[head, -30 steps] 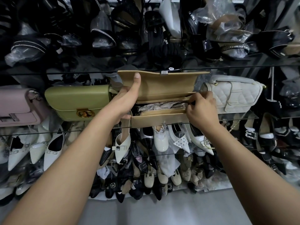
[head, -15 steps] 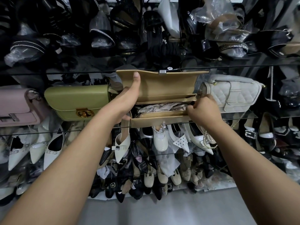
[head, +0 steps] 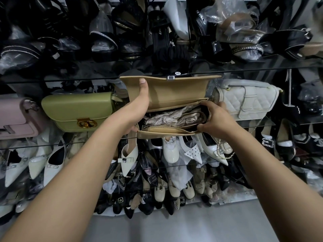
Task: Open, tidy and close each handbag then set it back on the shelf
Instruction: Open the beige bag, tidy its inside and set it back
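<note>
A tan handbag (head: 174, 92) is held up in front of the glass shelf (head: 87, 143), its flap lifted and its top zip undone. Crumpled stuffing paper (head: 167, 117) and a folded strap show inside. My left hand (head: 139, 103) grips the bag's left end, thumb pressed on the raised flap. My right hand (head: 215, 119) holds the right end, fingers curled over the mouth and spreading it. On the shelf, an olive green bag (head: 76, 110) sits to the left and a white quilted bag (head: 246, 98) to the right, both closed.
A pink bag (head: 14, 117) lies at the far left of the shelf. Black heels wrapped in plastic (head: 104, 39) crowd the shelf above. White and black pointed shoes (head: 171, 151) fill the shelves below. Grey floor (head: 192, 227) runs along the bottom.
My right hand drew the zip to the bag's right end, then took hold of that end. The mouth gapes wider now and more paper shows.
</note>
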